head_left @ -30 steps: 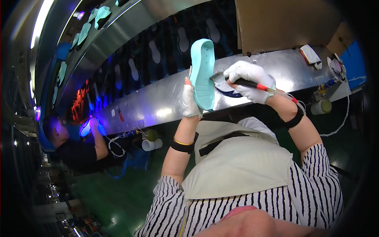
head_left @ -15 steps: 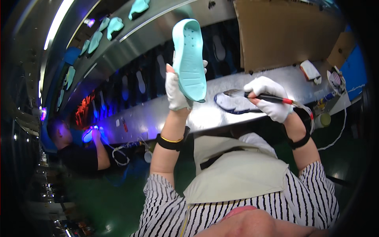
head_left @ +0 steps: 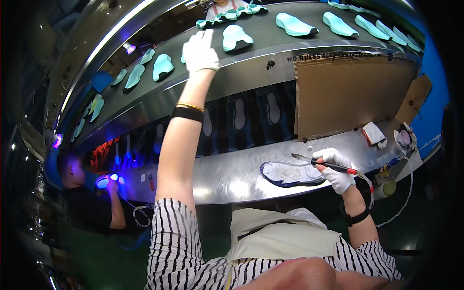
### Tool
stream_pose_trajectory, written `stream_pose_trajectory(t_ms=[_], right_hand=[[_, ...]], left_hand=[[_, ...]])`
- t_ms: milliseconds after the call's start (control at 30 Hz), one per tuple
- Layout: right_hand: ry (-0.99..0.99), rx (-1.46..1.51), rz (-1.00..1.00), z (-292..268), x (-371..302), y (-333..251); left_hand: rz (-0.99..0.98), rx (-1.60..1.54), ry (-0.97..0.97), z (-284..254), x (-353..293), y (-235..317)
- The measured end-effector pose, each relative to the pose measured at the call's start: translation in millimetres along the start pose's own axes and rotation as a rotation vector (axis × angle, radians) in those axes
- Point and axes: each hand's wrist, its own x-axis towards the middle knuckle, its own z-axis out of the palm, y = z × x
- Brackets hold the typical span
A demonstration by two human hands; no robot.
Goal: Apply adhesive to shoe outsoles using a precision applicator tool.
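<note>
My left hand (head_left: 201,52), in a white glove with bare fingertips, reaches far out over the dark belt with its fingers stretched. A sliver of a turquoise shoe sole (head_left: 183,58) shows beside its palm; the glove hides the rest. Right of it lies another turquoise sole (head_left: 235,36) with a dark end. My right hand (head_left: 334,169), gloved alike, is closed round a brush (head_left: 340,168) with a black and red handle, a cable trailing from its end. Just below the bristles, a white-topped shoe sole (head_left: 290,175) with a dark blue rim lies on the metal bench.
More turquoise soles (head_left: 296,25) line the belt (head_left: 263,35). Below it, soles (head_left: 239,114) stand on a dark rack. A cardboard sheet (head_left: 355,99), a folded cloth (head_left: 373,134) and a jar (head_left: 386,189) are at right. A co-worker (head_left: 87,193) sits left; another person (head_left: 227,6) stands beyond the belt.
My left hand has gone from holding up a turquoise sole to reaching over the belt. The brush in my right hand has come off the white-topped sole's surface and sits just above it in view.
</note>
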Motion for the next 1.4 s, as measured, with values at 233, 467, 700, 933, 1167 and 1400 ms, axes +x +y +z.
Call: stream_pose_trajectory(t_ms=[233, 467, 700, 933, 1167, 1400], right_hand=[[-0.093, -0.020, -0.017, 28, 9, 1], [-0.045, -0.011, 0.105, 27, 2, 14], [0.084, 0.225, 0.286, 41, -10, 13], [-0.069, 0.405, 0.449, 53, -12, -7], [-0.094, 0.520, 0.453, 89, 0, 8], [-0.115, 0.064, -0.078, 117, 5, 9]], left_hand=[[-0.033, 0.263, -0.288, -45, -11, -56], [-0.153, -1.487, 0.015, -150, -83, -45], [-0.492, -2.278, -0.501, -161, -197, -13], [-1.382, -2.523, -0.638, -132, -336, 79], [-1.533, -2.363, -0.629, -126, -341, 106], [-1.261, -2.044, -0.285, -90, -359, 122]])
